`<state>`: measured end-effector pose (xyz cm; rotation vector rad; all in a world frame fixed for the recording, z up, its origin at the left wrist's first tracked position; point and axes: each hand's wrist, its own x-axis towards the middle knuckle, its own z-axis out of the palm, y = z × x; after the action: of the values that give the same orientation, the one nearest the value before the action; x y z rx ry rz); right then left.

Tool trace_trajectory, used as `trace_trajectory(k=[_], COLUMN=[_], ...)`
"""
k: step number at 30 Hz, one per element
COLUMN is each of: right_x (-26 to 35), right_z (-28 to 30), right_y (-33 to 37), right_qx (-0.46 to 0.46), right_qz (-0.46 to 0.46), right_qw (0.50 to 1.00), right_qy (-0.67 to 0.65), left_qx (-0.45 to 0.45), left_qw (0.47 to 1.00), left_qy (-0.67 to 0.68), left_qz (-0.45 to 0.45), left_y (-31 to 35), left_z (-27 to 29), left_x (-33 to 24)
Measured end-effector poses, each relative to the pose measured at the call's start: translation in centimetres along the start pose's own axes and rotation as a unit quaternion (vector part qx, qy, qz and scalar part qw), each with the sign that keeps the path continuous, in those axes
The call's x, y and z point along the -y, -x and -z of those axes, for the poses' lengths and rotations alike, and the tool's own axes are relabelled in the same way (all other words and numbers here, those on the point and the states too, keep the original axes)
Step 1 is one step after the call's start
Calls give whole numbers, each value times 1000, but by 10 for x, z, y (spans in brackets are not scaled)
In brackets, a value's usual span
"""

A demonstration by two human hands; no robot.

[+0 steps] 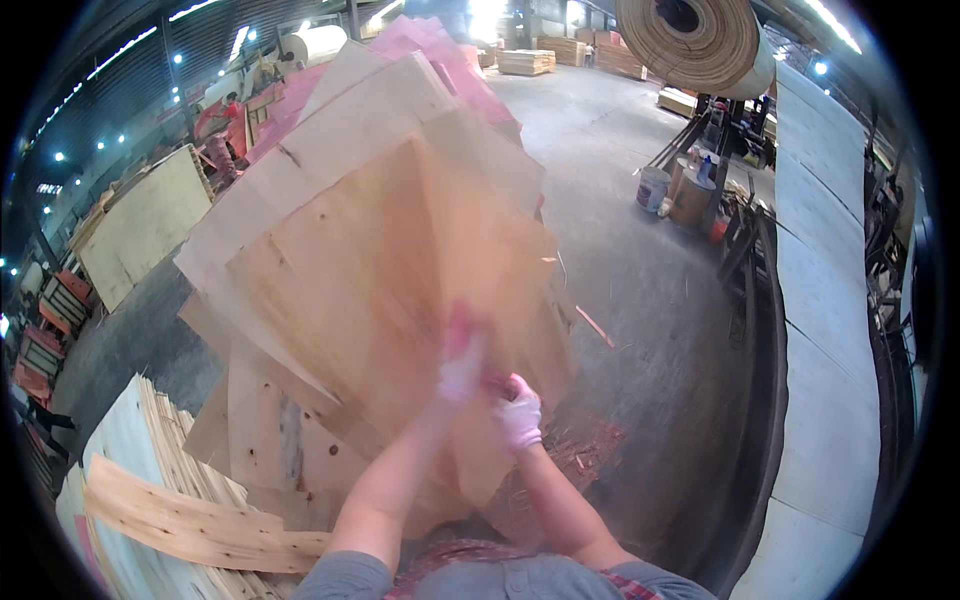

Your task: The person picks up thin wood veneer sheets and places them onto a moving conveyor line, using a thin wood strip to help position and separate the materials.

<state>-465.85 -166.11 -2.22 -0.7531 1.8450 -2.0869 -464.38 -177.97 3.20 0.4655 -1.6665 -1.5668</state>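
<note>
A tan wood veneer sheet (340, 235), partly smeared by motion, lies bent over the top of a fanned pile of veneer sheets (230, 225). My left hand (462, 360), in a white and pink glove, is over the sheet's near part. Its fingers are too blurred to read. Just to its right, my right hand (518, 412), gloved the same way, is closed at the sheet's right edge, with the thumb up. The exact grip is partly hidden.
A long belt of pale veneer (820, 300) runs along the right, below a big veneer roll (690, 40). Buckets (653, 188) stand beside the machine. At lower left is another veneer stack (170, 450) with a loose strip (200, 525). Scraps (590, 455) litter the floor.
</note>
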Motion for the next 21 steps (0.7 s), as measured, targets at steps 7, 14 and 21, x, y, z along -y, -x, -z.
trace_trajectory(k=[7, 14, 21], right_x=[39, 63, 74], right_z=[83, 190, 216], right_y=[9, 69, 182], right_qx=[-108, -247, -402], right_qz=[29, -16, 8], right_qw=[994, 969, 913], right_qy=[-13, 3, 64], left_qx=[170, 431, 418], left_qw=[985, 899, 900], left_qy=[-7, -66, -58], left_qz=[-43, 37, -111], left_y=[26, 61, 194], left_z=[-59, -105, -64], left_x=[-36, -67, -8])
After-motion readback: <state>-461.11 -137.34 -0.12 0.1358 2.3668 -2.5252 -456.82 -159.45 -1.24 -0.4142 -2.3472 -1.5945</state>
